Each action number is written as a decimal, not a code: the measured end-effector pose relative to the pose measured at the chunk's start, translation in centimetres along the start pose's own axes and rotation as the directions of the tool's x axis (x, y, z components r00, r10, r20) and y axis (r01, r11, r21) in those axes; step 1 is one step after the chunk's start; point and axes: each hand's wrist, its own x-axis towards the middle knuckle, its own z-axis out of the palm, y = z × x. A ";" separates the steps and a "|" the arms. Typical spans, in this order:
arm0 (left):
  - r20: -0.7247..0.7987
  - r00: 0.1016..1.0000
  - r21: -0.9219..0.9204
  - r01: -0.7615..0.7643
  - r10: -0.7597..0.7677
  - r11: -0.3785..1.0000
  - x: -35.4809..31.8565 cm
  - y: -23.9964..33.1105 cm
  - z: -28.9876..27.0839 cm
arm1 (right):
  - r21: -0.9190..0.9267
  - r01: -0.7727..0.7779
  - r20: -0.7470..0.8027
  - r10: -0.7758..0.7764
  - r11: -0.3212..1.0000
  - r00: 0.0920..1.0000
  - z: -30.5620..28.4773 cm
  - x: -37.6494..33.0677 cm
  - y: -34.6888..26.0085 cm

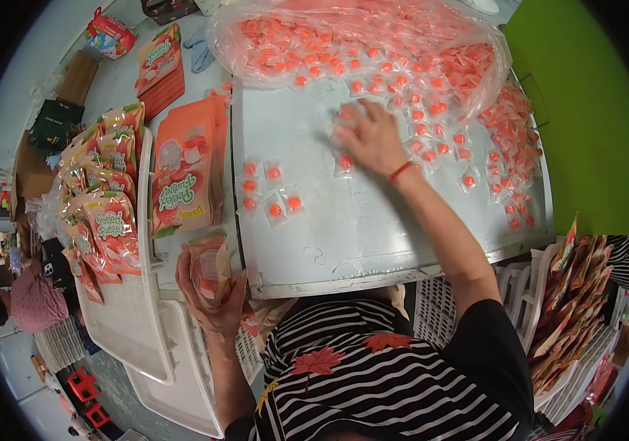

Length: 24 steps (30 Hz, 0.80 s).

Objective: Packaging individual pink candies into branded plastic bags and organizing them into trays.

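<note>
Lower left: the left hand (215, 298) grips a pouch (213, 266) in its fingers; hold its mouth clear. Upper centre: right hand (374, 140) beside wrapped candies (346, 162), finger closure indeterminable; gather gently.

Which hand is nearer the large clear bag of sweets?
Right. In the picture, the right hand is close below the bag; the left hand is far below and left.

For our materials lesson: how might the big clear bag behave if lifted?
The clear bag would probably sag, since it looks thin and wrinkled. It may feel heavy, given the many wrapped pieces inside. Some could spill, as loose pieces lie beside it.
</note>
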 end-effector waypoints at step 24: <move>0.043 0.999 -0.060 -0.001 0.004 0.998 0.3 0.3 0.4 | 0.128 -0.277 -0.077 0.288 0.952 0.955 -7.1 -6.2 7.5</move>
